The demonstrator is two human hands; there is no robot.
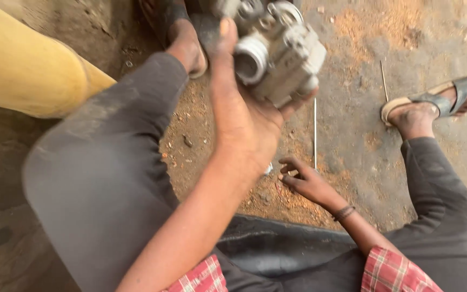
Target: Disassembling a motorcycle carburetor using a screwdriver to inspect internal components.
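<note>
Up far, left hand (244,119) clamped under grey metal part (277,54), top cut off; right hand (304,181) loose-fingered, empty, near dirt floor (352,146).

Soft, even daylight; faint shadows; motion blur perhaps strongest near the top edge.

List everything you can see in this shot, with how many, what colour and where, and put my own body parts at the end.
metal machine part: one, grey, held up at top centre
thin rods: two, pale metal, lying on the ground right of centre
dirt ground: one, brown with orange dust patches, all around
yellow trouser leg: one, yellow, upper left, another person's
sandals: two, grey, one at right edge, one dark at top centre
trousers: one pair, dark grey, over both knees
sleeves: two, red check, bottom edge
bracelet: one, dark, right wrist
left hand: one, holding the machine part
right hand: one, empty, fingers curled, low near the ground
</note>
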